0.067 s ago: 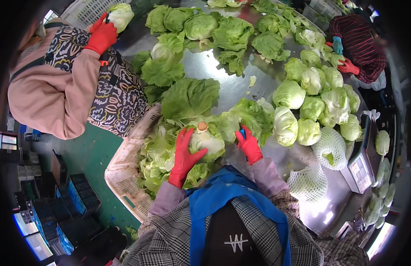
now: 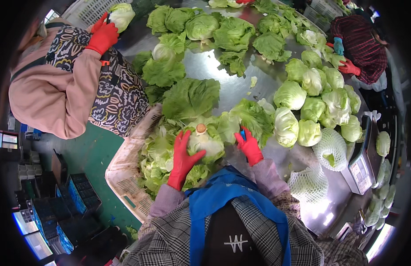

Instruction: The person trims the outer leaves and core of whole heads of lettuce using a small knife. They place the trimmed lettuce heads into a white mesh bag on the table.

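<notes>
A head of lettuce (image 2: 210,148) lies stem up in front of me, its round pale cut stem (image 2: 200,128) showing on top. Along its left side my left hand (image 2: 184,157), in a red glove, cups it with fingers extended and the thumb across its near side. My right hand (image 2: 250,148), also red-gloved, is closed around a small blue-handled tool (image 2: 243,134); its far end cannot be made out. Beside that hand are loose green outer leaves (image 2: 254,119). A large spread leaf (image 2: 191,98) lies beyond the lettuce head.
A pale plastic crate (image 2: 121,175) full of leaves stands at my left. Trimmed lettuce heads (image 2: 309,102) are piled right on the metal table (image 2: 232,88), near white foam nets (image 2: 308,184) and a scale (image 2: 360,170). Co-workers stand far left (image 2: 63,93) and far right (image 2: 360,48).
The lettuce head and my left hand have shifted very slightly toward me together. My right hand stays nearly in place.
</notes>
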A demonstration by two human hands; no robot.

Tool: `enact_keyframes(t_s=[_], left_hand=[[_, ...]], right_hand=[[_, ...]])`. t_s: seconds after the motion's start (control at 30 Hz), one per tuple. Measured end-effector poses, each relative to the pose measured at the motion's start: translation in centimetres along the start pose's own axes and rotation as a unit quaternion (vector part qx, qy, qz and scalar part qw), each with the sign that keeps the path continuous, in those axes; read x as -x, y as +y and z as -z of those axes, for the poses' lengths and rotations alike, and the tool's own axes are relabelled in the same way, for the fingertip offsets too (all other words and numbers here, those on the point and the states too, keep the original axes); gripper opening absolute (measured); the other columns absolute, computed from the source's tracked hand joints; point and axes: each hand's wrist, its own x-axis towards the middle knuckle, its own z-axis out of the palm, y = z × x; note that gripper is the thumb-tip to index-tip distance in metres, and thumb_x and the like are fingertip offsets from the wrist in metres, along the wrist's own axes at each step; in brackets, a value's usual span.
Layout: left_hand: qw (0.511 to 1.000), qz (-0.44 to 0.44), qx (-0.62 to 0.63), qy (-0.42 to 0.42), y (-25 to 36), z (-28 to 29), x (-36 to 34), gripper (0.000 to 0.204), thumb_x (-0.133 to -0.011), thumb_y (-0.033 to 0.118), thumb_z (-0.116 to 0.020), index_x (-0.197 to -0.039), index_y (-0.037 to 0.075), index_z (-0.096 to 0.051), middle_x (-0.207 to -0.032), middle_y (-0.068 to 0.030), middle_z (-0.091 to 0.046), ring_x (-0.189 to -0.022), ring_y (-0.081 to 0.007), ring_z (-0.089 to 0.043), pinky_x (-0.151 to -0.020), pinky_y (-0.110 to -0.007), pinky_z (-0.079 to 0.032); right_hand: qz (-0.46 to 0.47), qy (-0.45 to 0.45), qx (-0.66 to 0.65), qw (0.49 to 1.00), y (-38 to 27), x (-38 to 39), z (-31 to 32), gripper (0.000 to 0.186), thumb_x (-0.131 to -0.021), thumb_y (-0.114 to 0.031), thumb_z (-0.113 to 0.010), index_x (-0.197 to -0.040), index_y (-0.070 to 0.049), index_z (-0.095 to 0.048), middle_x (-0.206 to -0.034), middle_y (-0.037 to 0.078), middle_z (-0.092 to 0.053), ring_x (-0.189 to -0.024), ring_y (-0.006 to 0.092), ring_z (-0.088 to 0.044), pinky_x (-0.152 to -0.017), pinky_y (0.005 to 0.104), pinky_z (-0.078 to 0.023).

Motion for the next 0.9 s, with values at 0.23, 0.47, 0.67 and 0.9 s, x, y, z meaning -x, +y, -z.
enact_keyframes(t_s=[0.23,0.47,0.67,0.9], left_hand=[[0.982,0.143,0.114,0.054,-3.4,-2.1,3.9,0.091,-0.068,0.031,-0.08,-0.134,-0.006,-0.03,-0.138,-0.0235,-0.033,-0.127,-0.0321,-0.034,-0.105,-0.038,-0.029],[0.919,0.246,0.305,0.05,-4.1,-0.8,5.2,0.083,-0.069,0.017,-0.078,-0.135,-0.002,-0.031,-0.123,-0.0172,-0.05,-0.11,-0.0241,-0.052,-0.087,-0.034,-0.048],[0.907,0.22,0.358,0.028,-4.9,-3.1,6.5,0.092,-0.071,0.017,-0.078,-0.141,0.0,-0.021,-0.134,-0.0144,-0.041,-0.118,-0.0246,-0.045,-0.098,-0.034,-0.039],[0.916,0.232,0.327,0.012,-2.9,-0.8,6.5,0.091,-0.07,0.013,-0.078,-0.141,0.0,-0.022,-0.133,-0.0167,-0.043,-0.116,-0.0248,-0.048,-0.094,-0.034,-0.043]], right_hand=[[-0.012,-0.065,-0.052,0.996,-2.6,1.6,-4.1,0.068,-0.076,-0.035,-0.07,-0.127,0.0,-0.043,-0.087,0.014,-0.063,-0.076,0.0213,-0.061,-0.071,0.0326,-0.049],[-0.108,-0.084,-0.197,0.971,-3.7,0.2,-3.4,0.036,-0.076,-0.018,-0.068,-0.105,-0.002,-0.051,-0.065,0.002,-0.055,-0.049,0.0097,-0.053,-0.042,0.0244,-0.04],[-0.122,-0.093,-0.24,0.959,-1.4,0.3,-4.7,0.024,-0.078,-0.014,-0.065,-0.095,-0.003,-0.052,-0.066,0.002,-0.056,-0.047,0.0104,-0.051,-0.04,0.0244,-0.038],[-0.16,-0.152,-0.275,0.936,-4.2,1.7,-5.9,0.02,-0.079,-0.013,-0.066,-0.092,-0.005,-0.053,-0.068,0.002,-0.055,-0.053,0.0105,-0.052,-0.044,0.0248,-0.039]])
